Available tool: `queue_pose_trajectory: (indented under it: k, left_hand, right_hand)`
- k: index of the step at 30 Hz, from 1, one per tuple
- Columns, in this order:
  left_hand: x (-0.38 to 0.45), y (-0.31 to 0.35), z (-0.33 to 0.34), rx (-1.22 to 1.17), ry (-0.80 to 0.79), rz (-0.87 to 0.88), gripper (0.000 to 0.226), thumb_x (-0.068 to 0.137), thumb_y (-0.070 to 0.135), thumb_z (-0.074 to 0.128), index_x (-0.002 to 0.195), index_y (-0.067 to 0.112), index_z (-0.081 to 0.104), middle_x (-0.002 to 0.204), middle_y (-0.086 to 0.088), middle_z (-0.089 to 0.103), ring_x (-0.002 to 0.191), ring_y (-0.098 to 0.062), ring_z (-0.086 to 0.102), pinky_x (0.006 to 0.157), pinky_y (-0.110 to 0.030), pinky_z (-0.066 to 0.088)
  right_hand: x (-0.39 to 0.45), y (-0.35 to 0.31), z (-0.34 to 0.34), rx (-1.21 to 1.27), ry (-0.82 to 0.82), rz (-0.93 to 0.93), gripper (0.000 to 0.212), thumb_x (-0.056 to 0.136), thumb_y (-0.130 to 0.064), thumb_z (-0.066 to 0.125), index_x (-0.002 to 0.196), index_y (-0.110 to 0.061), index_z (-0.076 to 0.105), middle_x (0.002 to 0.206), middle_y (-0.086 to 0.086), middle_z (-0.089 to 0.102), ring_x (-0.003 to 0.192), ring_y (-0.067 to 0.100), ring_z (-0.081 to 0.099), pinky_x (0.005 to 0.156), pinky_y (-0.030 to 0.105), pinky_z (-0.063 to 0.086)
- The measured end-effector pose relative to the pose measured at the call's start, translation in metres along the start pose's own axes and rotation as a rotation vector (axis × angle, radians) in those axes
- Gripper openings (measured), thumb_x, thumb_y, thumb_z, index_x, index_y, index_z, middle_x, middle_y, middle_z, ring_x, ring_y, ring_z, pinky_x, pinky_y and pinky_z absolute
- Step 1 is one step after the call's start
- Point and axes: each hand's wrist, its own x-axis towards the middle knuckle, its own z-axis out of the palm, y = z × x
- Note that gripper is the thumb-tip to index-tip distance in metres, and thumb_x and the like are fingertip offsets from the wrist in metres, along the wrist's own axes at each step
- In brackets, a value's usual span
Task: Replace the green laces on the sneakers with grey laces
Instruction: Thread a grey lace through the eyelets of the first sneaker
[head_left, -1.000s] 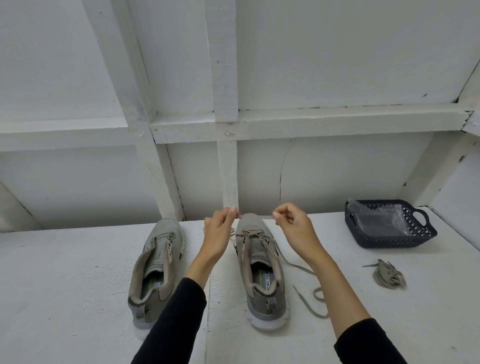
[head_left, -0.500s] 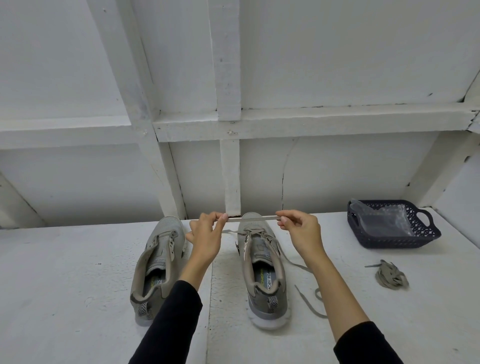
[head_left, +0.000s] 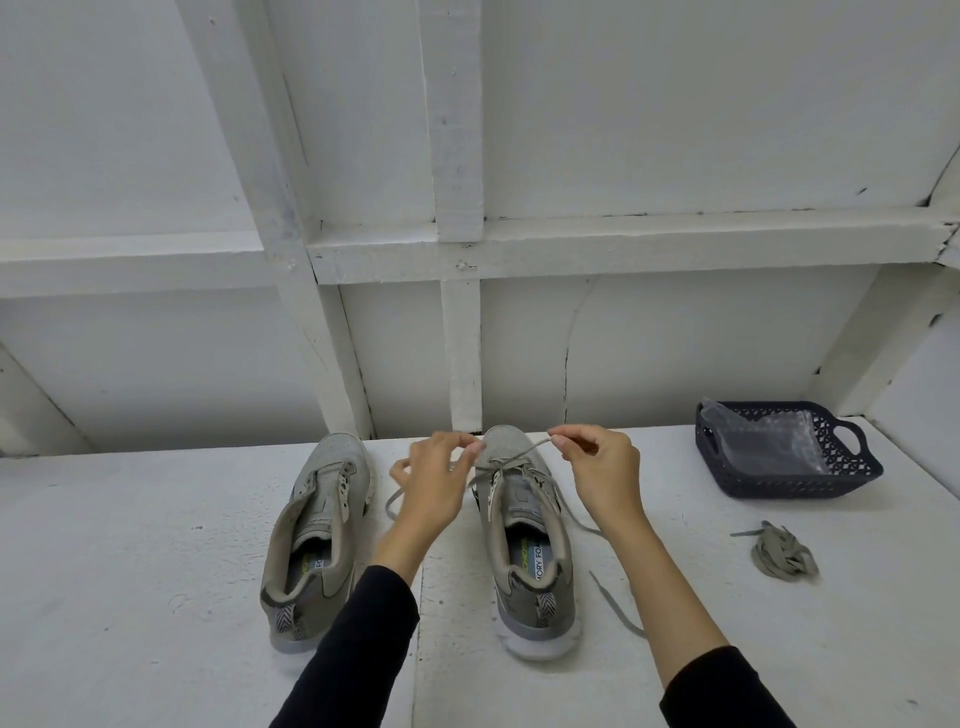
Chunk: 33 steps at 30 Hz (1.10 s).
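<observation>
Nearest the camera, two black sleeves (head_left: 363, 639) reach forward over a white table (head_left: 130, 571). Between them the right sneaker (head_left: 524, 540) is stood toe-away, so its eyelets face the person; the left sneaker (head_left: 317, 540) waits unlaced beside it. A grey lace (head_left: 511, 460) is pinched near the toe by the left hand (head_left: 434, 486) and the right hand (head_left: 597, 478), probably to even its ends after the lowest eyelets. A bundled lace (head_left: 784, 553) is set aside right, near a dark basket (head_left: 789, 478) farther back.

basket (head_left: 748, 480) right of sneakers (head_left: 524, 540)
</observation>
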Motion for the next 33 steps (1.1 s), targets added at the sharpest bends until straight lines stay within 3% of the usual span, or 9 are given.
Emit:
queue_pose_trajectory:
  k: [3, 8, 12, 16, 19, 23, 27, 30, 33]
  left_hand:
    - [-0.005, 0.018, 0.006, -0.089, -0.122, 0.097, 0.015, 0.097, 0.046, 0.051, 0.103, 0.042, 0.065, 0.102, 0.028, 0.060, 0.109, 0.000, 0.046, 0.092, -0.026, 0.013]
    - [-0.002, 0.032, 0.014, -0.161, -0.099, 0.137, 0.011, 0.091, 0.046, 0.061, 0.093, 0.040, 0.070, 0.090, 0.029, 0.067, 0.103, 0.003, 0.055, 0.078, -0.026, 0.014]
    - [0.004, 0.027, 0.022, -0.228, -0.060, 0.068, 0.012, 0.093, 0.032, 0.064, 0.083, 0.038, 0.068, 0.077, 0.018, 0.071, 0.083, 0.006, 0.063, 0.087, -0.030, 0.043]
    - [0.009, 0.017, 0.026, -0.295, -0.031, -0.065, 0.012, 0.097, 0.021, 0.057, 0.098, 0.015, 0.067, 0.087, 0.004, 0.068, 0.079, -0.008, 0.062, 0.063, -0.011, 0.045]
    - [0.010, 0.012, 0.030, -0.305, -0.106, -0.130, 0.009, 0.096, 0.019, 0.055, 0.093, 0.014, 0.062, 0.079, 0.004, 0.061, 0.070, -0.008, 0.056, 0.054, -0.008, 0.041]
    - [0.004, 0.008, 0.039, -0.319, -0.165, -0.142, 0.011, 0.094, 0.020, 0.061, 0.088, 0.012, 0.064, 0.065, 0.006, 0.054, 0.060, -0.004, 0.048, 0.050, -0.007, 0.037]
    - [0.002, 0.011, 0.050, -0.292, -0.170, -0.152, 0.008, 0.091, 0.021, 0.066, 0.085, 0.016, 0.067, 0.071, 0.007, 0.061, 0.065, -0.001, 0.055, 0.052, -0.005, 0.039]
    - [-0.001, 0.015, 0.057, -0.327, -0.166, -0.174, 0.008, 0.091, 0.011, 0.066, 0.084, 0.014, 0.066, 0.066, 0.005, 0.059, 0.050, 0.004, 0.052, 0.047, -0.006, 0.040]
    - [-0.003, 0.016, 0.060, -0.356, -0.137, -0.215, 0.014, 0.092, 0.008, 0.063, 0.079, 0.013, 0.066, 0.062, 0.004, 0.059, 0.042, 0.003, 0.050, 0.044, -0.010, 0.040]
  right_hand:
    - [-0.001, -0.002, 0.003, 0.008, -0.001, -0.013, 0.013, 0.083, -0.008, 0.073, 0.091, -0.017, 0.066, 0.074, -0.011, 0.068, 0.066, -0.010, 0.060, 0.065, 0.007, 0.043]
    - [0.002, -0.001, 0.002, -0.014, -0.035, -0.010, 0.021, 0.084, -0.011, 0.072, 0.093, -0.013, 0.053, 0.074, -0.005, 0.071, 0.066, -0.007, 0.060, 0.062, 0.004, 0.041]
    - [0.002, 0.004, 0.004, -0.049, -0.029, 0.028, 0.015, 0.090, -0.014, 0.065, 0.098, -0.013, 0.052, 0.086, 0.001, 0.071, 0.080, 0.012, 0.066, 0.066, 0.012, 0.048]
    - [0.001, 0.014, 0.014, -0.229, -0.285, 0.175, 0.038, 0.087, -0.031, 0.068, 0.117, -0.014, 0.052, 0.109, -0.001, 0.058, 0.095, 0.012, 0.057, 0.077, 0.018, 0.046]
    - [-0.006, 0.024, 0.023, -0.345, -0.395, 0.233, 0.037, 0.086, -0.021, 0.064, 0.120, -0.010, 0.058, 0.114, 0.007, 0.059, 0.105, 0.020, 0.057, 0.084, 0.024, 0.043]
    - [-0.007, 0.035, 0.022, -0.189, -0.274, 0.316, 0.019, 0.092, -0.014, 0.055, 0.100, -0.010, 0.071, 0.098, 0.007, 0.068, 0.092, 0.022, 0.060, 0.068, 0.021, 0.043]
    - [-0.002, 0.048, 0.017, 0.148, -0.185, 0.585, 0.029, 0.078, 0.003, 0.049, 0.085, -0.011, 0.074, 0.105, 0.016, 0.070, 0.093, 0.026, 0.059, 0.079, 0.033, 0.046]
    - [-0.003, 0.050, 0.012, 0.448, -0.154, 0.697, 0.034, 0.077, 0.011, 0.042, 0.087, -0.003, 0.071, 0.096, 0.021, 0.068, 0.084, 0.027, 0.059, 0.070, 0.030, 0.048]
    - [-0.004, 0.051, 0.011, 0.510, -0.151, 0.701, 0.035, 0.079, 0.012, 0.041, 0.093, 0.001, 0.071, 0.089, 0.017, 0.068, 0.080, 0.025, 0.059, 0.068, 0.028, 0.049]
